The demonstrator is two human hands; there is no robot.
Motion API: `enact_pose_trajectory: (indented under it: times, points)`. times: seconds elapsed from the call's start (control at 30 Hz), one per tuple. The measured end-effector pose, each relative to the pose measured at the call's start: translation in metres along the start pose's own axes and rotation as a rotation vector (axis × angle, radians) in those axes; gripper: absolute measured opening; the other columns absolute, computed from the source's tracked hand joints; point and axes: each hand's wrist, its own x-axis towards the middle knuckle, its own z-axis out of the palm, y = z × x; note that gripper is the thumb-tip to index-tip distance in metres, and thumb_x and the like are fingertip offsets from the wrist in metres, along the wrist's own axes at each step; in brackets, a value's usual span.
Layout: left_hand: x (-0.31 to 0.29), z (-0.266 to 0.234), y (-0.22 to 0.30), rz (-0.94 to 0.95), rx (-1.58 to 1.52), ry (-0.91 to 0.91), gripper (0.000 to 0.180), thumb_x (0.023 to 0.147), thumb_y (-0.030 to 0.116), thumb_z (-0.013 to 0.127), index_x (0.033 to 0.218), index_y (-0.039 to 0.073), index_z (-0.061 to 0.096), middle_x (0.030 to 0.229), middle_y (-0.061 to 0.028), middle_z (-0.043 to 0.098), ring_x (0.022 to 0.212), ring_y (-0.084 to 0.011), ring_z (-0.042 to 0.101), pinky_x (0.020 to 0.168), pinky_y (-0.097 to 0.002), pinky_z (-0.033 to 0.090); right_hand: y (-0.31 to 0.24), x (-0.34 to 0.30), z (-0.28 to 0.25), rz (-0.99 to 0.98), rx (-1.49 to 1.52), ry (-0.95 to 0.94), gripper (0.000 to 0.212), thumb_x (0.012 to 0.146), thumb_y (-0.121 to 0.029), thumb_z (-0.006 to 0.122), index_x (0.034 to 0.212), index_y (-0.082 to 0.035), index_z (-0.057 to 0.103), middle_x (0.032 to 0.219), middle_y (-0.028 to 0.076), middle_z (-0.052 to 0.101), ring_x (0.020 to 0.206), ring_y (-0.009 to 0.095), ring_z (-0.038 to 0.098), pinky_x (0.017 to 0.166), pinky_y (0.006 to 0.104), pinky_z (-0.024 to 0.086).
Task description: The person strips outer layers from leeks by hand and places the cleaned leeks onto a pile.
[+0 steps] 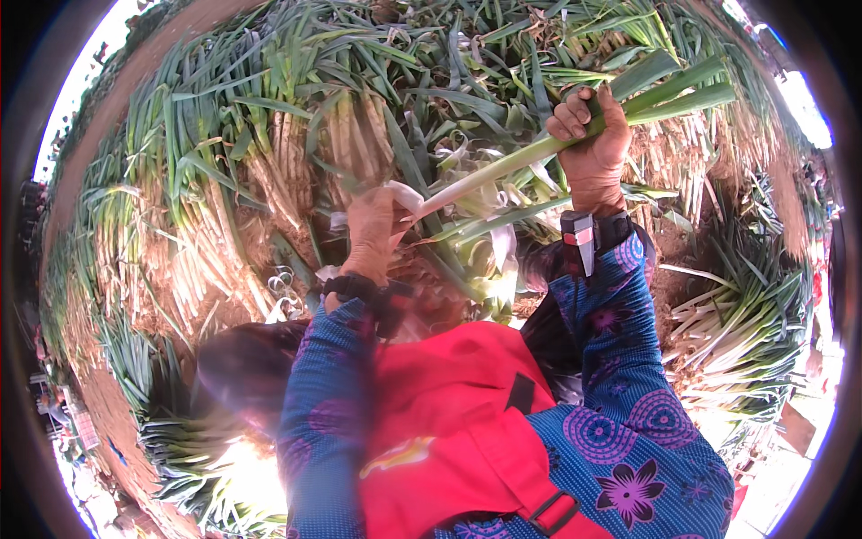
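The right hand (593, 144) wraps round a leek (512, 168) below its leaves (687, 94). The left hand (370, 220) curls by the white end (437, 201), its grip too blurry to tell.

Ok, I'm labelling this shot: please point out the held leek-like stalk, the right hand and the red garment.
Leek-like stalk (510, 166): head view, on its pale shaft.
Right hand (596, 154): head view, middle of the hand.
Red garment (453, 391): head view, its front.

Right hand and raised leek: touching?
Touching. The head view shows the right hand closed around the leek, its green leaves jutting past the fist.
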Motion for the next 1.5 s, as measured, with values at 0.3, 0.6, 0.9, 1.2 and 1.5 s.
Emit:
enact_pose_trajectory:
  times: [0.3,0.6,0.9,1.2,1.5]
  points:
    - [0.011,-0.076,-0.01,-0.217,-0.408,0.122,0.03,0.097,0.022,0.039,0.108,-0.002,0.053,0.103,-0.0157,0.064,0.09,-0.0282,0.067,0.078,-0.0437,0.058,-0.012,0.003,-0.016,0.034,0.137,-0.153,0.025,0.094,-0.03,0.052,0.089,-0.006,0.052,0.065,-0.002,0.041,0.053,0.011,0.038,0.054,0.0273,0.034]
    - [0.033,-0.193,-0.037,-0.078,-0.564,0.294,0.028,0.093,0.016,0.04,0.107,-0.002,0.056,0.1,-0.0184,0.065,0.089,-0.0308,0.067,0.071,-0.0422,0.06,-0.039,0.004,-0.035,0.025,0.214,-0.211,0.024,0.093,-0.025,0.054,0.087,-0.002,0.053,0.064,0.0,0.041,0.053,0.012,0.039,0.055,0.0278,0.035]
    - [0.04,-0.369,-0.017,0.087,-0.59,0.625,0.03,0.089,0.013,0.042,0.11,-0.004,0.054,0.1,-0.0165,0.063,0.082,-0.0291,0.065,0.066,-0.0387,0.061,-0.106,0.003,-0.08,-0.08,0.26,-0.172,0.021,0.087,-0.023,0.057,0.08,-0.003,0.052,0.063,-0.002,0.042,0.052,0.01,0.039,0.052,0.027,0.035]
    - [-0.034,-0.119,0.04,0.653,1.048,-0.093,0.068,0.083,0.029,0.07,0.138,0.003,0.041,0.137,-0.0201,0.045,0.129,-0.0322,0.042,0.107,-0.0385,0.032,-0.046,0.005,-0.07,-0.061,0.228,0.199,0.022,0.087,-0.027,0.056,0.082,-0.005,0.054,0.059,-0.002,0.042,0.051,0.011,0.039,0.052,0.0271,0.036]
    - [-0.065,-0.07,0.026,0.564,0.906,-0.25,0.027,0.081,0.013,0.061,0.107,0.005,0.061,0.088,-0.0153,0.065,0.082,-0.0311,0.064,0.074,-0.0377,0.049,-0.006,0.009,-0.029,0.098,0.309,0.508,0.028,0.089,-0.03,0.052,0.086,-0.003,0.049,0.069,0.006,0.047,0.06,0.02,0.045,0.06,0.0351,0.042]
